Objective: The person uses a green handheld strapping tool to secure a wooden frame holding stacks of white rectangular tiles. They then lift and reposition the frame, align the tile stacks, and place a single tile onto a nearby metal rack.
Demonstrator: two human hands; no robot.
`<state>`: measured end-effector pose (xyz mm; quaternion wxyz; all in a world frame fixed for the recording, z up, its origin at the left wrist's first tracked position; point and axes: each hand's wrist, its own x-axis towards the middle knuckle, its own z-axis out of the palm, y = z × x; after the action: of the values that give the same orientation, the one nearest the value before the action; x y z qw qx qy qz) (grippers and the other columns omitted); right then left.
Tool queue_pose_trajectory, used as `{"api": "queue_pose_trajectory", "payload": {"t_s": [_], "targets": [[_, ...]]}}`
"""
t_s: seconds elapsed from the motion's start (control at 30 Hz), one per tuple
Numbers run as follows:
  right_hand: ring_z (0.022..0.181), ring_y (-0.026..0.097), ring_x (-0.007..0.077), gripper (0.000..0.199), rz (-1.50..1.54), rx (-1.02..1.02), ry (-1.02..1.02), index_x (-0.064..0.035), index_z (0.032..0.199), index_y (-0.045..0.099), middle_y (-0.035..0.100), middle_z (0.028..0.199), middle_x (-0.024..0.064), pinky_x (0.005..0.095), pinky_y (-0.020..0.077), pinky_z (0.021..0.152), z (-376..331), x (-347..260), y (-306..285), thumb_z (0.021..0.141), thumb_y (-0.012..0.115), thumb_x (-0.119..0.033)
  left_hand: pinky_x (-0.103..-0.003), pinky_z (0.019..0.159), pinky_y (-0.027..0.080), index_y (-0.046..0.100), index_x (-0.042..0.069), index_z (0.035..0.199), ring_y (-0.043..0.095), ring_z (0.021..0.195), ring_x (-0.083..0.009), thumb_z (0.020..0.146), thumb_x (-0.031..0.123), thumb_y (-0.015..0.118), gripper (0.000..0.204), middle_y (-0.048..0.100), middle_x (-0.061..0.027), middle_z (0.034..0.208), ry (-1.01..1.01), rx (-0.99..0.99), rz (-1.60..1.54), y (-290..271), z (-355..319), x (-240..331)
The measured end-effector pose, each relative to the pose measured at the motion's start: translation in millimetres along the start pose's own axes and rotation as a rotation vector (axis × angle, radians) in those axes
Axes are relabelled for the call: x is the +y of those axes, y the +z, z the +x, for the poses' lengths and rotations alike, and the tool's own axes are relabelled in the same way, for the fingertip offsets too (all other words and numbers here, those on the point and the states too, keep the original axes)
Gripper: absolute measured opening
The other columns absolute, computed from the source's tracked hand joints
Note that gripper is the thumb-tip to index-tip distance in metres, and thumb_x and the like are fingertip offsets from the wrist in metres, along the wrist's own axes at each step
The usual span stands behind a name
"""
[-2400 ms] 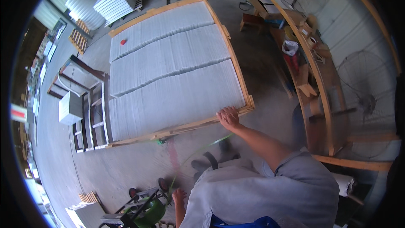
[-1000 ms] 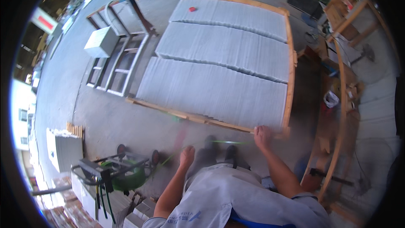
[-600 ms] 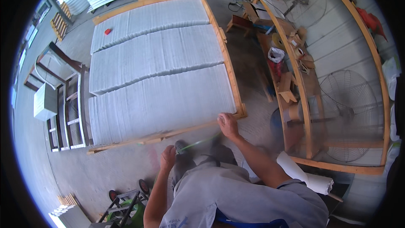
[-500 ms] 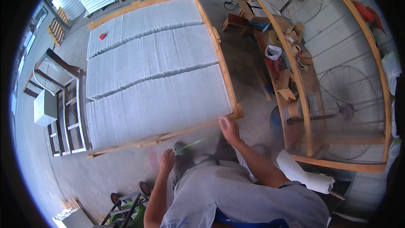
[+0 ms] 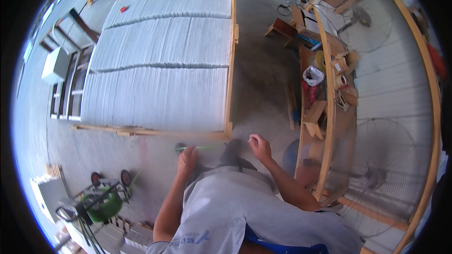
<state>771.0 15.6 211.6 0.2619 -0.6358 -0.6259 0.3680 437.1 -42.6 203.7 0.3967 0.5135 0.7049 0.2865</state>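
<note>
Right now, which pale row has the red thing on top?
The farthest row: the small red thing lies near its left end. The middle row and nearest row have none.

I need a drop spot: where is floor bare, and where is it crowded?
Bare floor shows between the slab stack and the planks, and between the stack and wheeled cart. Beyond, the workbench is crowded with cartons and tape rolls.

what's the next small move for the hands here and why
Probably bring the right hand across to the green strap. The strap shows close beside the left hand, while the right hand is curled and apart from the corner of the wooden frame; whether it holds anything is hard to tell.
</note>
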Motion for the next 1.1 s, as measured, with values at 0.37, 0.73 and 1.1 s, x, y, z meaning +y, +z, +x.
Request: {"api": "queue_pose_trajectory", "payload": {"t_s": [0.37, 0.73, 1.1], "targets": [[0.087, 0.067, 0.0321, 0.023, -0.174, -0.011, -0.254, -0.0063, 0.108, 0.065, 0.069, 0.098, 0.0136, 0.0402, 0.0530, 0.077, 92, -36, -12, 0.089, 0.065, -0.020, -0.036, 0.070, 0.054, 0.067, 0.000, 0.110, 0.071, 0.073, -0.0239, 0.092, 0.027, 0.054, 0.035, 0.070, -0.0159, 0.085, -0.257, -0.025, 0.078, 17, -28, -35], [0.108, 0.058, 0.0319, 0.025, -0.379, -0.009, -0.724, -0.0027, 0.109, 0.063, 0.065, 0.111, 0.0121, 0.0405, 0.0473, 0.094, 202, -89, -29, 0.085, 0.063, -0.010, -0.040, 0.077, 0.052, 0.065, -0.001, 0.109, 0.068, 0.082, -0.0309, 0.092, 0.020, 0.054, 0.030, 0.068, -0.0184, 0.092, -0.290, 0.315, 0.023, -7, -24, -22], [0.106, 0.056, 0.0278, 0.027, -0.674, -0.596, -1.204, -0.0040, 0.103, 0.066, 0.066, 0.102, 0.0087, 0.0416, 0.0404, 0.097, 379, -97, -4, 0.090, 0.059, -0.026, -0.049, 0.113, 0.027, 0.042, -0.006, 0.137, 0.027, 0.142, -0.0383, 0.089, 0.018, 0.060, 0.056, 0.035, -0.0249, 0.149, -0.530, 0.958, 0.530, 52, 109, 56]]}}
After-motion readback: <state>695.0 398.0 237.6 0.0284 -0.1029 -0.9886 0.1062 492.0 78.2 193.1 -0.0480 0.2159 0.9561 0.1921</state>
